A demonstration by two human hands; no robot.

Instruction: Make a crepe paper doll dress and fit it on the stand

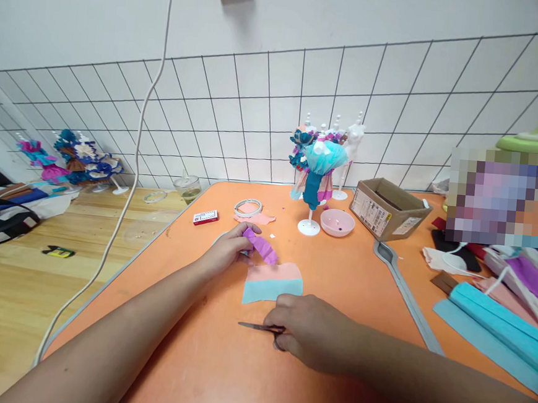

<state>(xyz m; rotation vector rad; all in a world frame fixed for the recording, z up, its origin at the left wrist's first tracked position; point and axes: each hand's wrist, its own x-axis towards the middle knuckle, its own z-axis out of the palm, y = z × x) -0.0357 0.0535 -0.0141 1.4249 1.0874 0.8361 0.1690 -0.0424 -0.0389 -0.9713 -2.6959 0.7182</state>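
Between the thumb and fingers of my left hand [228, 248] is a strip of purple crepe paper [262, 247], its free end pointing right. My right hand [308, 329] is closed around the handles of a pair of scissors [259, 327], whose blades point left, low over the orange table. A pink sheet of crepe paper [275, 271] and a light blue sheet [273, 289] lie in front of my hands, the blue along the near edge of the pink. My right knuckles are close to the blue sheet's right corner.
Several small dress forms in crepe-paper dresses [317, 162] stand at the back, beside a pink bowl [337, 223] and an open cardboard box [388, 211]. Tape rolls [248, 208] and a small red-and-white box [206, 217] sit further left. Blue crepe paper rolls [501, 325] lie right. A white cable [138, 148] hangs left.
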